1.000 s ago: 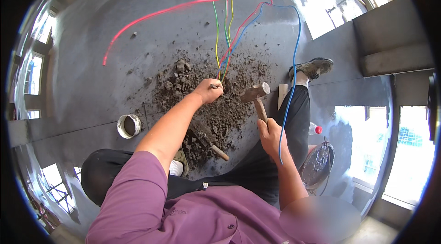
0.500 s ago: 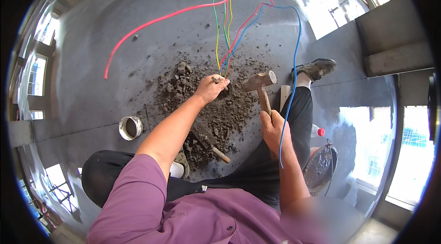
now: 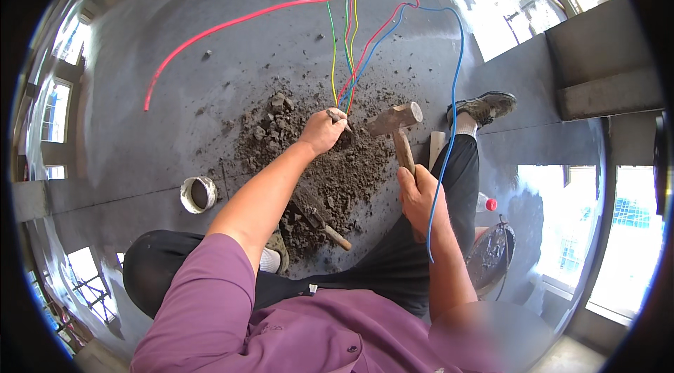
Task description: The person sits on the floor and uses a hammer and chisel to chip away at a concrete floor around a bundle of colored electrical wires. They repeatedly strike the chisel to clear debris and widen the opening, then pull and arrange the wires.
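Observation:
My left hand (image 3: 323, 133) is closed around a short, dark metal chisel (image 3: 337, 117) above the broken rubble. The chisel is tilted, its lower end pointing to the right into the dirt. Colored wires (image 3: 353, 43), yellow, green, red and blue, rise from the ground just beyond that hand. My right hand (image 3: 423, 197) grips the wooden handle of a hammer (image 3: 394, 120). Its blocky head is raised to the right of the chisel, apart from it. One blue wire (image 3: 458, 71) loops down across my right wrist area.
Loose rubble (image 3: 351, 180) lies between my legs, with a wooden-handled trowel (image 3: 335, 235) on its near side. A white round tub (image 3: 199, 195) stands at left. To the right are a pale cylinder (image 3: 437, 143), a red-capped bottle (image 3: 487, 203) and a dirty bucket (image 3: 493, 259).
My left hand has turned slightly, and more of the chisel shows. The hammer has shifted a little to the left and up. The red wire's free end has swung left.

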Tool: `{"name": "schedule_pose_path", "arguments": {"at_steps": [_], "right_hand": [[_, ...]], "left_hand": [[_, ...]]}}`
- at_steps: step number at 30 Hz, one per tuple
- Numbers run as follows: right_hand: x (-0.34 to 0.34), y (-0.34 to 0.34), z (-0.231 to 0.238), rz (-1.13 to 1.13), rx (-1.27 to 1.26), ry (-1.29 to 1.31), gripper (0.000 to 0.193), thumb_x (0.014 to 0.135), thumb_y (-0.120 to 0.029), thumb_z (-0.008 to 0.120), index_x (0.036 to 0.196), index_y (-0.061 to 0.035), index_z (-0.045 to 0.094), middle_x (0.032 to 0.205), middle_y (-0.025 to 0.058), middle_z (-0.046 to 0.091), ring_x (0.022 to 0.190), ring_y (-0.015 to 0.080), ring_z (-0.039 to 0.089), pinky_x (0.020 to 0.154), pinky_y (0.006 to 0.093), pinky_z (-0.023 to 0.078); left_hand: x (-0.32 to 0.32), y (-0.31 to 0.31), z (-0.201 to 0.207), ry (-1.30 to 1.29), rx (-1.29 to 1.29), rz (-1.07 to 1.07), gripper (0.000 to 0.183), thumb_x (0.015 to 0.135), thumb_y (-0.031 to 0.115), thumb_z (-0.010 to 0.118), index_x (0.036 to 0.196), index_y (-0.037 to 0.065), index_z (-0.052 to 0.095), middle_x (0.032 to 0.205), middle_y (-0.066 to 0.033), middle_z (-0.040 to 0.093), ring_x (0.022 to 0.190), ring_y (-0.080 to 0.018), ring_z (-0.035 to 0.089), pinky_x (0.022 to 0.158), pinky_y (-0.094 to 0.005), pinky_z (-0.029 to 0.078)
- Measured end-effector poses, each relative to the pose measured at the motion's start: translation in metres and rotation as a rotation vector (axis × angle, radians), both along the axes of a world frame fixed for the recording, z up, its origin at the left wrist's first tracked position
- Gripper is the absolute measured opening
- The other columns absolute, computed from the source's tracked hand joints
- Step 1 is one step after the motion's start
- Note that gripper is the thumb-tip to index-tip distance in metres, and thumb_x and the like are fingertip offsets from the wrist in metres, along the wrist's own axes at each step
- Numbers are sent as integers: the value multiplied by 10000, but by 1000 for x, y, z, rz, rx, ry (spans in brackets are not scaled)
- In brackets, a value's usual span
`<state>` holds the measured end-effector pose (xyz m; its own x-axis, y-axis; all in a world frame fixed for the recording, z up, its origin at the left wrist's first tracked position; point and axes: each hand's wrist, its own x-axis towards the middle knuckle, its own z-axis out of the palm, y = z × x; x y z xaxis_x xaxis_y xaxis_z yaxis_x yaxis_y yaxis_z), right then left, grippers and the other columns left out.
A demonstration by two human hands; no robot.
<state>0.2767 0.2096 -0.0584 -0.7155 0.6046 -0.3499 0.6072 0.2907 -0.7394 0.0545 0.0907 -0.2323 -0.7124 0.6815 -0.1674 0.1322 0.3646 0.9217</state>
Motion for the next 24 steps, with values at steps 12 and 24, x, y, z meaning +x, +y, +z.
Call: {"name": "schedule_pose_path", "arguments": {"at_steps": [12, 24], "right_hand": [[-58, -16, 49, 345, 382, 263, 343, 961, -281, 627, 817, -12, 470, 624, 231, 567, 587, 436, 588, 530, 490, 440], [-83, -10, 44, 425, 522, 146, 364, 967, -329, 590, 802, -16, 500, 635, 239, 597, 624, 444, 617, 561, 534, 482]], "left_hand": [[-1, 4, 12, 166, -76, -46, 248, 898, 281, 596, 983, 66, 686, 883, -171, 706, 876, -353, 675, 786, -443, 518], [-8, 9, 5, 167, -80, -134, 246, 903, 267, 585, 992, 47, 651, 899, -192, 695, 904, -386, 659, 788, -474, 513]]}}
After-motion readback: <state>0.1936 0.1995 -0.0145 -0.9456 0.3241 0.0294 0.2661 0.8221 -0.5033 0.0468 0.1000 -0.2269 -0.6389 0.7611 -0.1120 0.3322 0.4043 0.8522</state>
